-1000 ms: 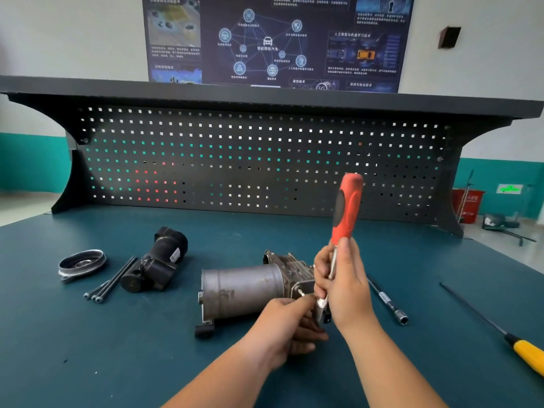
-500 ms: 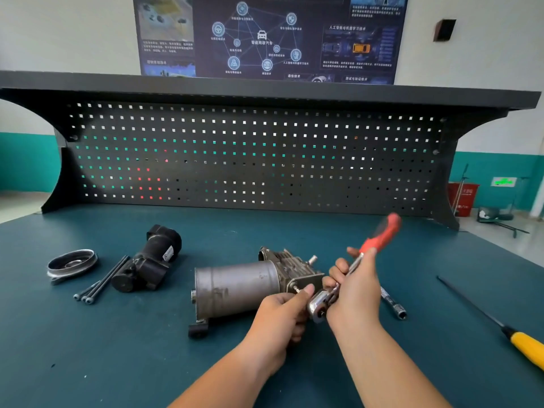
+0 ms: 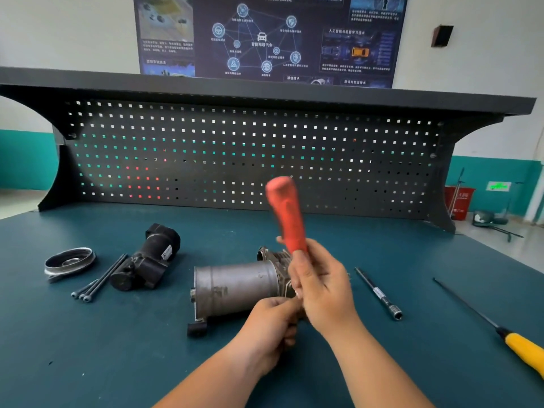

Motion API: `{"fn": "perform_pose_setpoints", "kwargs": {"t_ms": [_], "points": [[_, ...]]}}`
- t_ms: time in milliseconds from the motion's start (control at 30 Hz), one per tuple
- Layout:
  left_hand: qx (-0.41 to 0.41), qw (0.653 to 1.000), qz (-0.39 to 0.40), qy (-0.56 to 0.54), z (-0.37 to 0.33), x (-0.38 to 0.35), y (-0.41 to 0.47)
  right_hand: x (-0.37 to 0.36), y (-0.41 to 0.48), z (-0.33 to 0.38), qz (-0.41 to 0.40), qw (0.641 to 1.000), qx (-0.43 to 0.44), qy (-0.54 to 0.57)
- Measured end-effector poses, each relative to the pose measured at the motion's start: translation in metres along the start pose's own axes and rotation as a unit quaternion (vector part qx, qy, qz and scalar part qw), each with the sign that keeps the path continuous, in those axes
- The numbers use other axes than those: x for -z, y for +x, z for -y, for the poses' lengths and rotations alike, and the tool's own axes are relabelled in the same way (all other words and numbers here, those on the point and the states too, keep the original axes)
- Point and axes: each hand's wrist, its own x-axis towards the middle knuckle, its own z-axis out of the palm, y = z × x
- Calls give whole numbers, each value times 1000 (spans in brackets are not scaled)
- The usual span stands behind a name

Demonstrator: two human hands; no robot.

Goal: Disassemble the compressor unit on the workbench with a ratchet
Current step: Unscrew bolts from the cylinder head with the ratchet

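The compressor unit (image 3: 235, 287) is laid on its side near the middle of the surface (image 3: 147, 348), with its grey cylinder pointing left and a black foot under its left end. At its right end the ratchet (image 3: 287, 216) is held with the blurred red handle standing up and tilted left above the unit; the head is hidden behind the hands. The grip of the right hand (image 3: 323, 287) is clamped on the lower part of the handle. The left hand (image 3: 270, 325) is placed just below it, at the unit's right end, with fingers curled. On what its grip is closed cannot be told.

Left of the unit and apart from it, a black motor part (image 3: 150, 260), long bolts (image 3: 100, 279) just beside that part and a metal ring (image 3: 69, 262) are laid. Right of the unit an extension bar (image 3: 378, 293) is seen near, and a yellow-handled screwdriver (image 3: 524, 347) well apart, towards the right edge. Behind the unit a wide strip of surface is seen up to the pegboard (image 3: 235, 148). In front of the unit the surface is crossed only by the two forearms.
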Motion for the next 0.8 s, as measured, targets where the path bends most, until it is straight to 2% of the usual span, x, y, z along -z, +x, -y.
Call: {"fn": "perform_pose_setpoints", "kwargs": {"t_ms": [67, 133, 233, 300, 333, 400, 500, 567, 633, 733, 800], "points": [[-2, 1000, 1, -1, 1, -1, 1, -3, -2, -3, -110, 990, -45, 78], [0, 1000, -3, -8, 1, -1, 1, -3, 0, -7, -234, 957, -93, 145], [9, 1000, -13, -26, 1, 0, 4, 9, 8, -14, -395, 850, -225, 266], [9, 1000, -10, -16, 0, -2, 4, 17, 12, -20, -441, 779, -307, 323], [10, 1000, -10, -10, 0, -2, 3, 18, 13, -22, -443, 769, -322, 331], [13, 1000, -12, -5, 0, -3, 3, 19, 14, -25, -416, 800, -312, 299], [21, 1000, -15, -12, -1, -2, 2, 14, 14, -19, -348, 886, -224, 209], [19, 1000, -17, -13, 1, 0, 3, 11, 13, -13, -278, 937, -148, 150], [13, 1000, -12, -12, 3, 2, 4, 6, 9, -10, -188, 974, -82, 99], [4, 1000, -3, -10, 7, 2, 8, -1, 4, -9, -11, 999, 33, -19], [-18, 999, 7, -25, 6, -1, 6, -4, 2, -11, 92, 976, 127, -148]]}}
